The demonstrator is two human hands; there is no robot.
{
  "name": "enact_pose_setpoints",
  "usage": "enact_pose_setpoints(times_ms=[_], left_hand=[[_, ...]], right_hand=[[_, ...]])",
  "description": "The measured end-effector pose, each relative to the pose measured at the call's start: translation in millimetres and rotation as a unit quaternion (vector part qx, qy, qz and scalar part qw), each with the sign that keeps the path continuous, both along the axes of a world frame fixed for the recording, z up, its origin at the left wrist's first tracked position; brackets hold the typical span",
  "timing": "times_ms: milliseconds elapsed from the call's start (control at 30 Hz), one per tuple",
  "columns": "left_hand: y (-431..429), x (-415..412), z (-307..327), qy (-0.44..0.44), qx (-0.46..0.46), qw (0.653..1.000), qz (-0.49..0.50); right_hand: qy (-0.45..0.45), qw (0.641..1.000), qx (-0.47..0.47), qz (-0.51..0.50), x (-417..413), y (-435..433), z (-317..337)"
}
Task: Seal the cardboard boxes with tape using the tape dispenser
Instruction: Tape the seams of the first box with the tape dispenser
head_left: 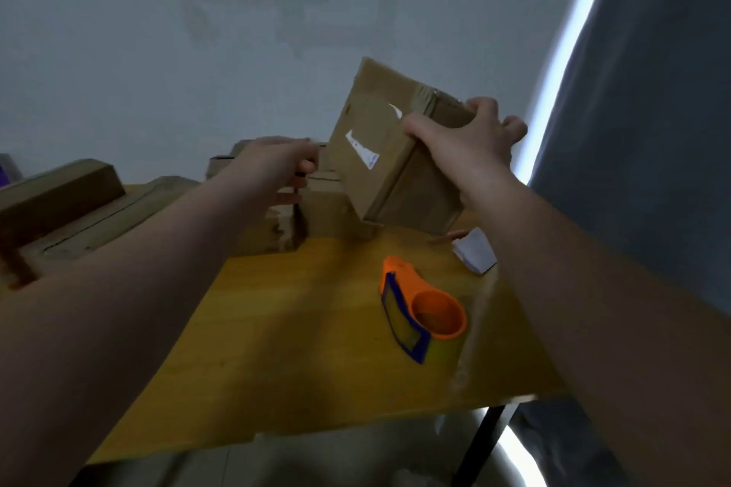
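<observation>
Several cardboard boxes are heaped along the far left of the table. The left hand reaches in over them with fingers curled at the heap's edge; whether they pinch anything is too blurred to tell. Just to its right, one box is held up at a slant, low corner toward the heap (scraps of torn white label show on its broad face). The right hand grips its upper end, thumb on the near face and fingers wrapped over the top. Below, the orange and blue tape dispenser lies on the table, touched by neither hand, with a white slip of paper near the right edge. I judge this to be the fetching step: a box picked for sealing, no tape being laid. Next, the box needs setting flat with its flap seam upward and one hand steadying it, leaving the other free for the dispenser.
</observation>
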State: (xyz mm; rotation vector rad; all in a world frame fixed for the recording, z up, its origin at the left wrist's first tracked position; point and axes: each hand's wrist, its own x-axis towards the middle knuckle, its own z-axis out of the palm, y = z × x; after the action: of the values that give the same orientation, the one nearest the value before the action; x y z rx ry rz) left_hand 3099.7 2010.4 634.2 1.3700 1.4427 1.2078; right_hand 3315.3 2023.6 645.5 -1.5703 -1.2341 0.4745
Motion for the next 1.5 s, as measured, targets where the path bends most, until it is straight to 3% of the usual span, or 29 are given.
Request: enact_pose_setpoints(times_ms=[267, 500, 600, 867, 1033, 1167, 1267, 1433, 1500], left_hand=[[117, 66, -24, 0.250, 0.061, 0.964, -0.071], [201, 96, -63, 0.465, 0.126, 0.870, -0.105], [223, 99, -78, 0.493, 0.137, 0.851, -0.113], [237, 93, -99, 0.486, 0.145, 0.853, -0.120], [226, 64, -92, 0.529, 0.074, 0.837, -0.117], [209, 40, -89, 0.586, -0.035, 0.787, -0.188], [197, 33, -86, 0.619, -0.041, 0.751, -0.225], [155, 46, -80, 0.622, -0.015, 0.749, -0.230], [133, 48, -81, 0.612, -0.010, 0.759, -0.224]], right_hand=[[-0.115, 0.985, 0.005, -0.127, 99, 115, -37], [-0.182, 0.967, -0.013, -0.176, 148, 206, -86], [-0.208, 0.961, -0.018, -0.179, 158, 230, -105], [-0.228, 0.958, -0.085, -0.149, 170, 239, -121], [-0.299, 0.934, -0.087, -0.175, 149, 227, -102], [-0.294, 0.951, -0.040, -0.091, 107, 209, -90], [-0.300, 0.950, -0.080, 0.041, 75, 181, -83], [-0.261, 0.928, -0.178, 0.197, 34, 108, -80], [-0.325, 0.904, -0.183, 0.212, 26, 75, -81]])
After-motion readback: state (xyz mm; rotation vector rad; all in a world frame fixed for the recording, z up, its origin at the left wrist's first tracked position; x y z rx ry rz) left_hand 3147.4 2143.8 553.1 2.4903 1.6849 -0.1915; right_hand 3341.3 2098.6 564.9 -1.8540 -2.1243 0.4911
